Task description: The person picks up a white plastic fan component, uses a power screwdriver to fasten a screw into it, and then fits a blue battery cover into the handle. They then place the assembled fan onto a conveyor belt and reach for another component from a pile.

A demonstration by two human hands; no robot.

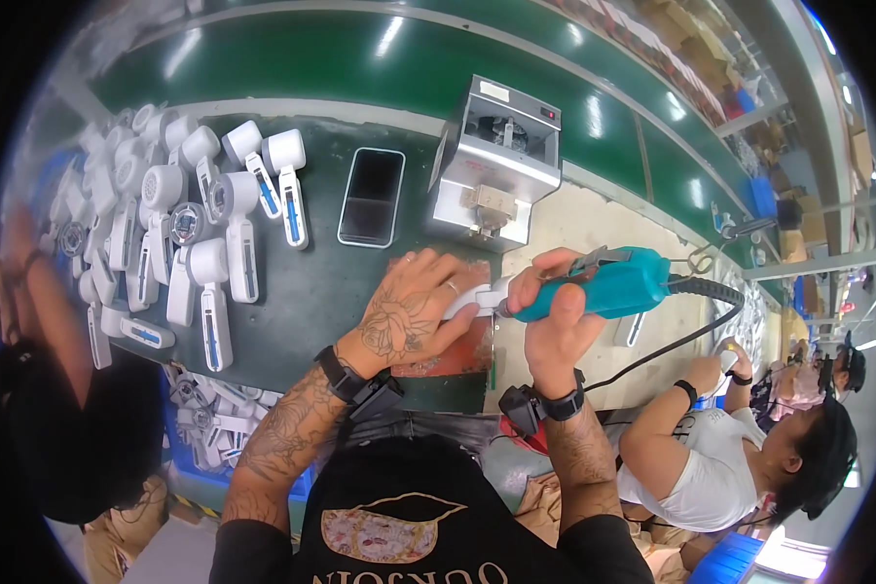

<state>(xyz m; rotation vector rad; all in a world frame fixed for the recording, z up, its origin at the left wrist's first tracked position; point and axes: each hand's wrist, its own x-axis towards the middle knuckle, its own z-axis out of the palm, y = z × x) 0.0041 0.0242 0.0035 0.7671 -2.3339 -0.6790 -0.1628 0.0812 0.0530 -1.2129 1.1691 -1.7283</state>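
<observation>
My left hand (409, 310) is closed over a white plastic piece (468, 301), pressing it down above a reddish mat (443, 365). Most of that piece is hidden under my fingers, so its full shape does not show. In my right hand (561, 331) lies a teal electric screwdriver (605, 285), tilted nearly flat, its tip pointing left at the white piece. The tip meets or almost touches the piece; my fingers partly cover the spot. A black cable (706, 334) runs from the screwdriver's back end and curves down.
Many white handheld fans (211, 326) crowd the left of the dark green bench. A phone (372, 198) lies behind my left hand, beside a grey screw feeder (497, 161). More white parts fill a blue bin (219, 428) below. Co-workers sit at both sides, one in a white shirt (696, 457).
</observation>
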